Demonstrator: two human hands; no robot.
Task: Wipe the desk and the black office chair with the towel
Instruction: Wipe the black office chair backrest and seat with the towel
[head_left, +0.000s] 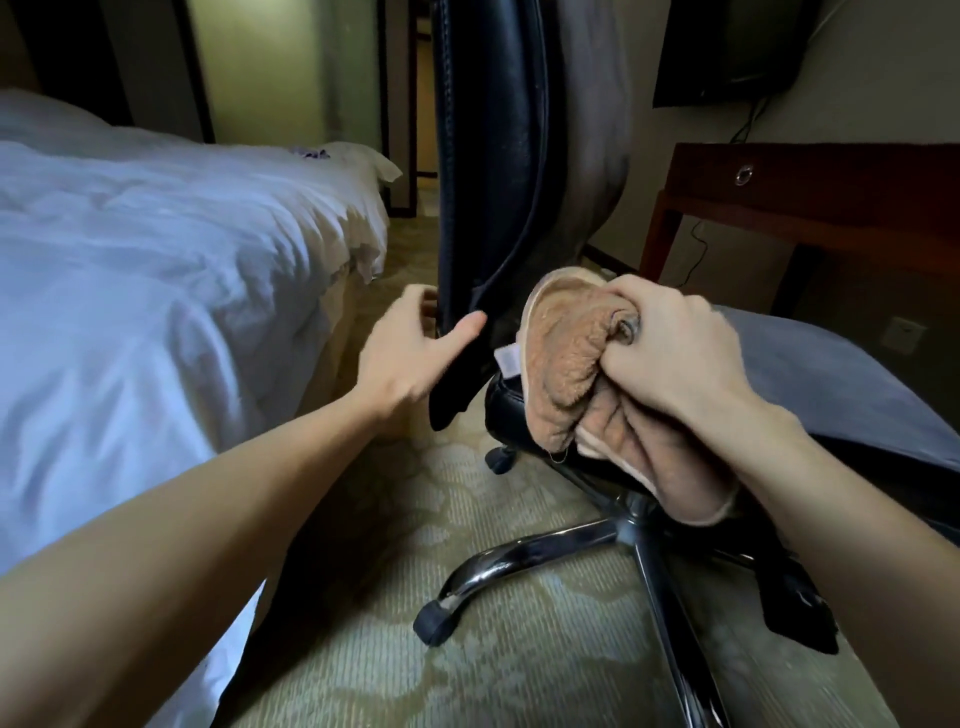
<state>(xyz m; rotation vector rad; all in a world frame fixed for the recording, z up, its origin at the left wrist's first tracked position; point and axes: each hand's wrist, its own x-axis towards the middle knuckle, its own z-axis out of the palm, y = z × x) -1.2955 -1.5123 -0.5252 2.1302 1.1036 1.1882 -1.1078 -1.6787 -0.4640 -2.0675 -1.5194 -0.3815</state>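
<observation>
One tan towel (566, 364), bunched, hangs lengthwise down-right at the seat rear of the one black office chair (493, 156), clenched in the right hand (675, 353). The left hand (410, 353), fingers loose, touches its upright back. One worktop (831, 182) stands behind.

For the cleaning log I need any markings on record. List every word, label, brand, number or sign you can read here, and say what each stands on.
No text in this view can be read.
Tag on the towel: white, any print too blurred to read.
Socket at far right: too small and dim to show any marking.
</observation>
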